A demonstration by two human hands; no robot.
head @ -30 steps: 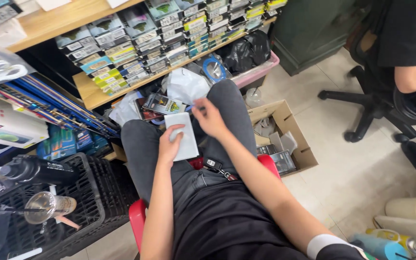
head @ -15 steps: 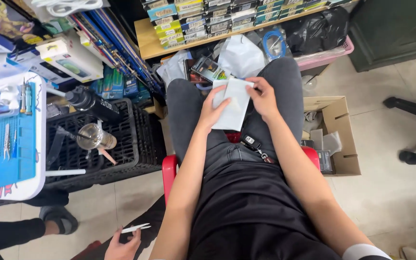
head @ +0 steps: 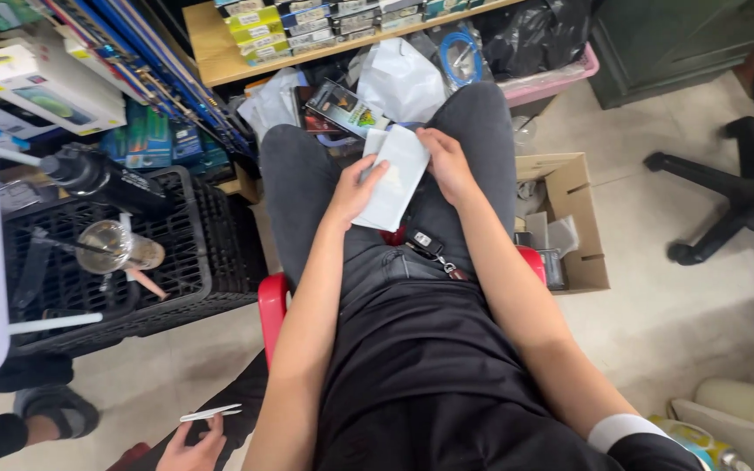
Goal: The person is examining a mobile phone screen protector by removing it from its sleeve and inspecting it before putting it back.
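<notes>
head view, looking down at my lap. landmark: the flat white packet (head: 392,174) lying across my thighs, between my knees.

my left hand (head: 353,190) sits on the packet's left edge, fingers curled together over it, thumb on top, pinching that edge. my right hand (head: 447,164) is at the packet's upper right corner, fingers bunched and pressed to the corner; whether it grips the corner or just rests on it, i cannot tell.

just below the packet, a key fob (head: 428,245) hangs at my waistband. under me, the red stool (head: 273,301) shows at both sides of my hips.

beyond the packet, past my knees: a white plastic bag (head: 400,80), a dark printed box (head: 344,108), a wooden shelf (head: 211,54) lined with small boxes.

right of the packet: an open cardboard box (head: 574,209) on the floor, then an office chair base (head: 726,209) well apart.

left of the packet: a black plastic crate (head: 115,288).

far below the packet, lower left, another person's hand (head: 192,447) holds tweezers (head: 209,412).
</notes>
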